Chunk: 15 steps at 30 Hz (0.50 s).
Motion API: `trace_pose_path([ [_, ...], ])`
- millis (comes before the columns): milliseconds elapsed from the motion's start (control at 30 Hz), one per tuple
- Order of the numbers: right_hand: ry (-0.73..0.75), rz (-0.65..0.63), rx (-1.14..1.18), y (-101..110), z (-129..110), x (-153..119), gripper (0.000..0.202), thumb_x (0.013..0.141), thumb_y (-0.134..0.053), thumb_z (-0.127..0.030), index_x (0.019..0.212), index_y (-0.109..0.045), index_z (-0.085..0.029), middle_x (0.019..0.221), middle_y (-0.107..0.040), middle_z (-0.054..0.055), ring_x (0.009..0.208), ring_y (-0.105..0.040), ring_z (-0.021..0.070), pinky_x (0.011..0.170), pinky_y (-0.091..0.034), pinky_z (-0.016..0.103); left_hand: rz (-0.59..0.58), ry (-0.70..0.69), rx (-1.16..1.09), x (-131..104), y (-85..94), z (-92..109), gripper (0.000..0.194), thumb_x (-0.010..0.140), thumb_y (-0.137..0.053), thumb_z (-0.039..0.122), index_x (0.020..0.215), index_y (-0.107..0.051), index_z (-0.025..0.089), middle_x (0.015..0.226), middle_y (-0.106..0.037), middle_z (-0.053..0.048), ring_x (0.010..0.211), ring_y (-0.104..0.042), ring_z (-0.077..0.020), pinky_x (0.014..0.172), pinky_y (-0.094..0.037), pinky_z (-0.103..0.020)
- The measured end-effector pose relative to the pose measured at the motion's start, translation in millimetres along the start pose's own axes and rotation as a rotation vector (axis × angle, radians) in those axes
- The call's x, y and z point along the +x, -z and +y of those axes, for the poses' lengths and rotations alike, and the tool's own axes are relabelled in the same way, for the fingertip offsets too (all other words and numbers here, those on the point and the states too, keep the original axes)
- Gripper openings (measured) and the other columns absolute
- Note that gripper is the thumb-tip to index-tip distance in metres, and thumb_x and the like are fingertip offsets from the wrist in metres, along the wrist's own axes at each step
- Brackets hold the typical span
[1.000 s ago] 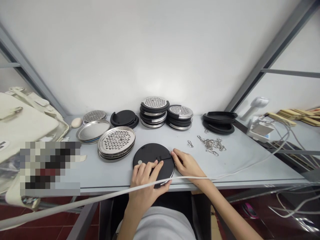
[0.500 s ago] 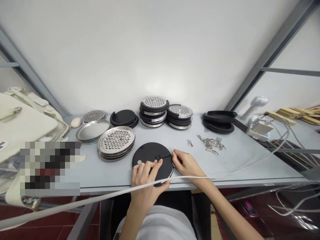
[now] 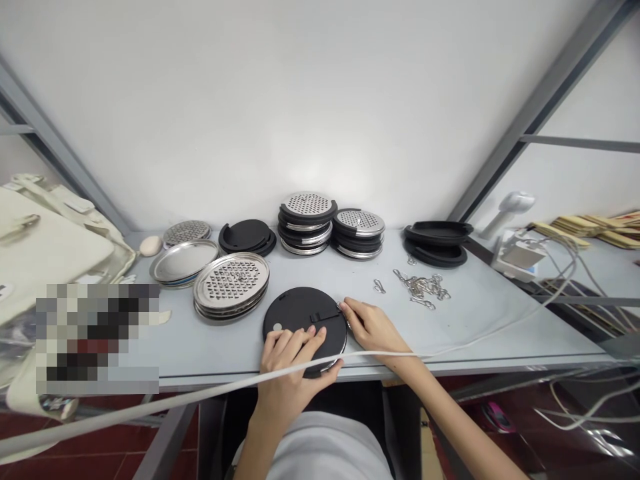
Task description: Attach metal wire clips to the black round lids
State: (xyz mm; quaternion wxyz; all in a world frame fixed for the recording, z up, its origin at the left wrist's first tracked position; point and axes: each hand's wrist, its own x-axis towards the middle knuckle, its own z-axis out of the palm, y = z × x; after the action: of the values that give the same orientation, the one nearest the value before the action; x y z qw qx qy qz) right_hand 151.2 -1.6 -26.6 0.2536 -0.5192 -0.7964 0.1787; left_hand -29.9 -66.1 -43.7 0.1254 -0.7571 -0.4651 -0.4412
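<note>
A black round grater holder lies face down near the front edge of the table, a bright metal rim showing at its lower right. My left hand grips it, fingers pressed on top and thumb against the near rim. At the right rim, beside the end of a narrow slot, my right hand pinches what looks like a small wire clip, mostly hidden by the fingertips. Several loose wire clips lie to the right, with a single clip nearer the hand.
Metal grater discs and plain-looking metal discs are stacked left. Behind stand stacks of graters in holders and bare black holders. A white cable crosses in front of my forearms. A cream bag sits left.
My left fingers have slid slightly toward me on the holder, baring more of the slot. The right hand stays pinched at the rim, nearly unmoved.
</note>
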Motion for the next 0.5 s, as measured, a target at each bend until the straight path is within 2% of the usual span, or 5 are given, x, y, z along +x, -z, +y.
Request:
trace_pose_path([
  [500,0.007,-0.034,0.065,2.7,-0.4,0.0,0.033,0.097,-0.031,-0.034,0.067,-0.038,-0.021,0.059,-0.047,-0.002,0.053,-0.041,0.0122,0.056,-0.028,0.024,-0.021,0.002,-0.017,-0.9,2.4,0.1,0.031,0.074,-0.073,0.036,0.102,-0.069,0.023,0.086,-0.071,-0.003,0.076,-0.063,-0.0179,0.081,-0.042,-0.036],
])
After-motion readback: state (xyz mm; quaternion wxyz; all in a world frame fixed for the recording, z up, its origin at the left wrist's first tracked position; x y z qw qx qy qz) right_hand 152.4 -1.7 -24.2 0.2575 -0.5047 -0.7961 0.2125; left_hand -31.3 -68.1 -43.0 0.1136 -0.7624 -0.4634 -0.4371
